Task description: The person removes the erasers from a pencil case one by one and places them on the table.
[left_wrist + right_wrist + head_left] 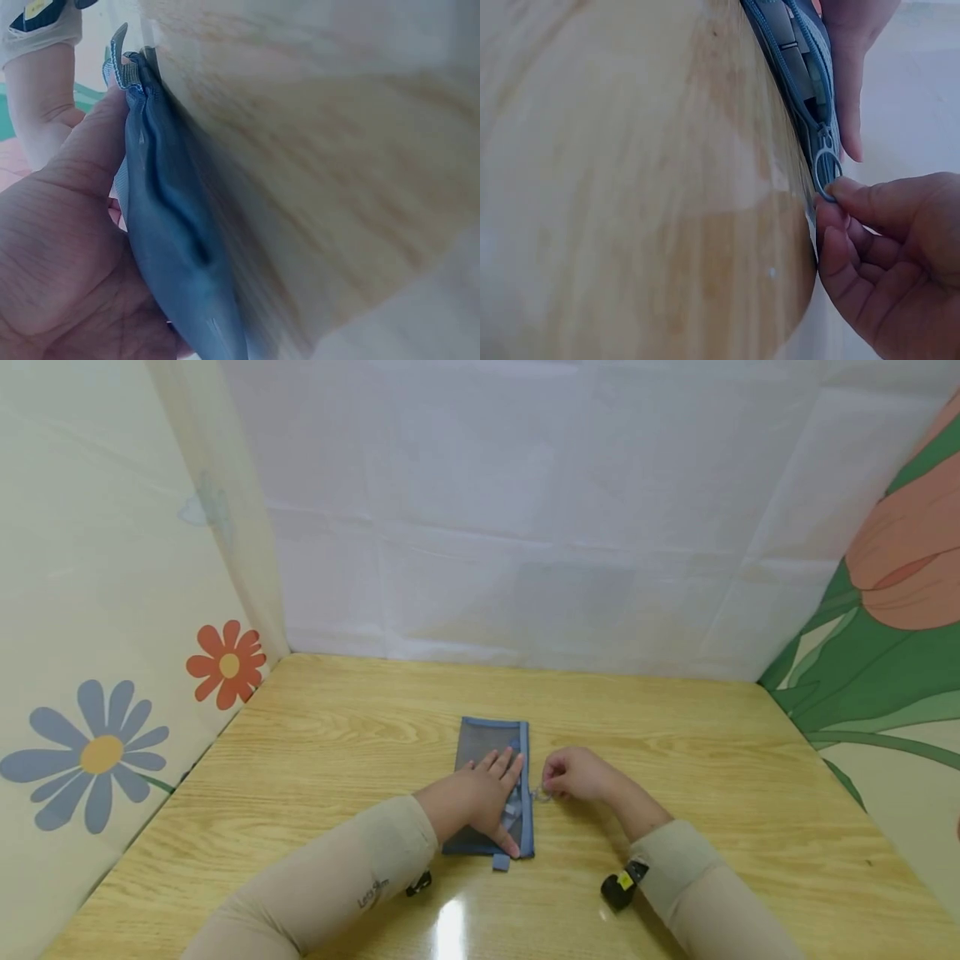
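A blue-grey mesh zipper pouch (480, 735) lies flat on the table, its zipper edge facing right. Fingers spread, my left hand (476, 795) rests across it, thumb near the front corner by a small fabric tab (501, 862). Just right of the pouch, my right hand (583, 775) pinches the ring pull (817, 169) between thumb and forefinger. The zipper slider (825, 136) sits toward the near end in the right wrist view, and the teeth gape apart beyond it. Small grey pieces (799, 71) show inside through the gap.
The wooden table (360, 710) carries the pouch near its middle. A white sheet (480, 527) hangs behind the far edge, and flower-printed panels (90, 610) stand along the sides. Dark wrist devices (618, 889) hang under both sleeves close to the tabletop.
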Available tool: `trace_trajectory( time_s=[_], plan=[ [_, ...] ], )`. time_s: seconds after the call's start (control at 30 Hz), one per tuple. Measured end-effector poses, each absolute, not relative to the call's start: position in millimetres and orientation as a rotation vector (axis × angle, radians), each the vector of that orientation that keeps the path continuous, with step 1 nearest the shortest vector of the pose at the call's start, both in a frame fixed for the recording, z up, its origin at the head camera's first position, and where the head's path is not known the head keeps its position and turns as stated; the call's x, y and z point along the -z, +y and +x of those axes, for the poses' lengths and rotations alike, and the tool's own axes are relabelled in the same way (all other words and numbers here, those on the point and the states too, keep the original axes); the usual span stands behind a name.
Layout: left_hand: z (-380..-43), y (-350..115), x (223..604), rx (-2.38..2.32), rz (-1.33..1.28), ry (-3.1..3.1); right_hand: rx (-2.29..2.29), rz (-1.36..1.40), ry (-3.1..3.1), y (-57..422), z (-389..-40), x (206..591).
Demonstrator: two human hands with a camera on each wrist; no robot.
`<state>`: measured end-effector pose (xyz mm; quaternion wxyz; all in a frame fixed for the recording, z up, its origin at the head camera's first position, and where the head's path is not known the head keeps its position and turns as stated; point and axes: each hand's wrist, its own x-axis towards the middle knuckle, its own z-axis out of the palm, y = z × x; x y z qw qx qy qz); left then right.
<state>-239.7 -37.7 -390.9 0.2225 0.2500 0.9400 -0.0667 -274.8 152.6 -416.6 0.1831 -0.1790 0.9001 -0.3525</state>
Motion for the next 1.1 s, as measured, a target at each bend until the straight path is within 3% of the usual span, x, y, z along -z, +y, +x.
trace_trajectory(
  time_s=[1.1],
  plan=[
    [-237.3,-40.6,385.6,0.139,0.729,2.601,1.002,-0.301,2.65,144.2,-292.1,412.9]
  ],
)
